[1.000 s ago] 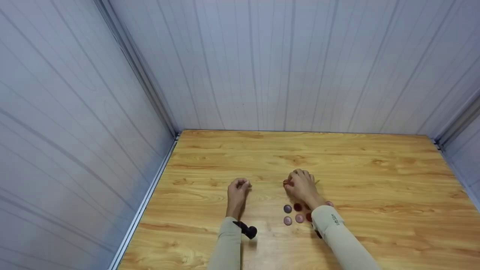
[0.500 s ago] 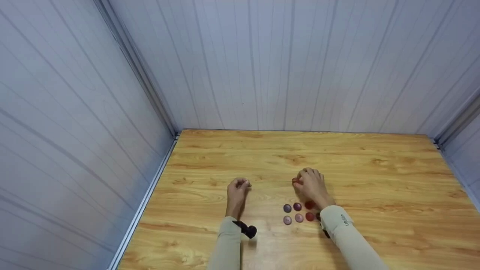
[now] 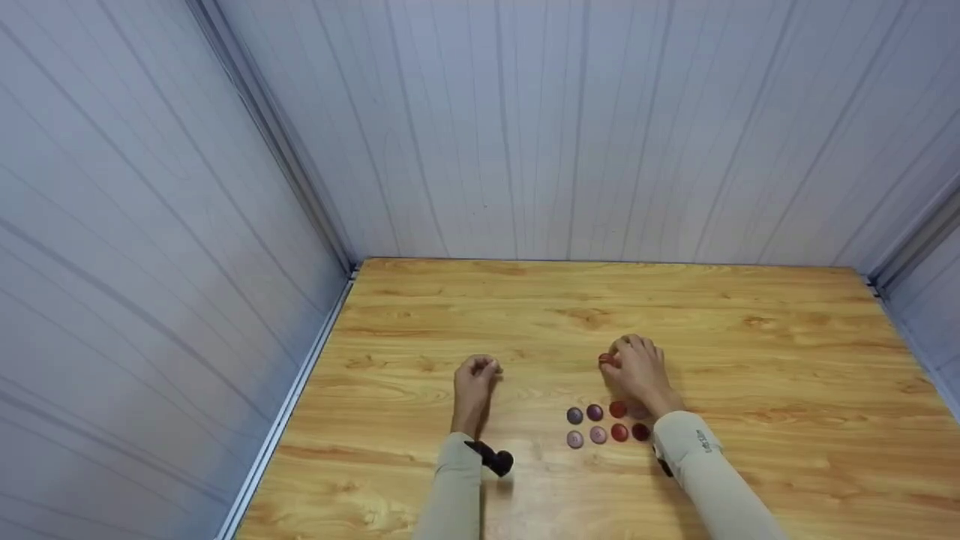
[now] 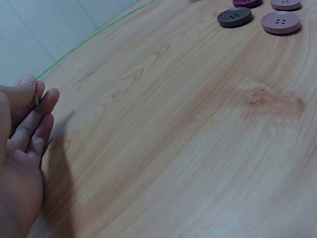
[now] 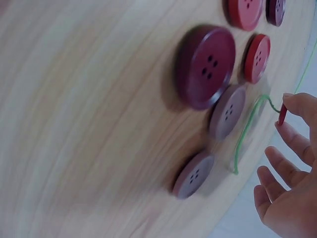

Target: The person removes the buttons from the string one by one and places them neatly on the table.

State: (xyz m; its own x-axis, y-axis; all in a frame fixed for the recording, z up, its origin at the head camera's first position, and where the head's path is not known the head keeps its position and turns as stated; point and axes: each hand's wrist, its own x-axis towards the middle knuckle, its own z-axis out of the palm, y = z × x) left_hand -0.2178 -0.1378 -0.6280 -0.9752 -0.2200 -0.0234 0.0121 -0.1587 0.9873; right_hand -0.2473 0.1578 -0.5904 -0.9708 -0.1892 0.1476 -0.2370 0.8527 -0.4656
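My left hand (image 3: pixel 474 386) pinches the end of a thin green string (image 4: pixel 89 40) between thumb and forefinger. From there the string runs taut toward the right in the left wrist view. My right hand (image 3: pixel 641 373) holds a red button (image 3: pixel 606 360) on edge between thumb and fingertip, above the table. The right wrist view shows this button (image 5: pixel 283 114) nearly edge-on, with a loose green string tail (image 5: pixel 243 130) curving down from it and a straight stretch leading up and away. The button's holes are hidden there. The other fingers of my right hand are spread.
Several four-hole buttons lie in two rows before my right hand, among them a grey one (image 3: pixel 574 415), a purple one (image 3: pixel 595 412), a pink one (image 3: pixel 575 439) and a maroon one (image 3: pixel 640 431). Pale panel walls (image 3: pixel 525 135) border the wooden table (image 3: pixel 420 315).
My right hand has moved to the right with the red button, away from my left hand. More of the buttons on the table now show. My left hand has stayed in place.
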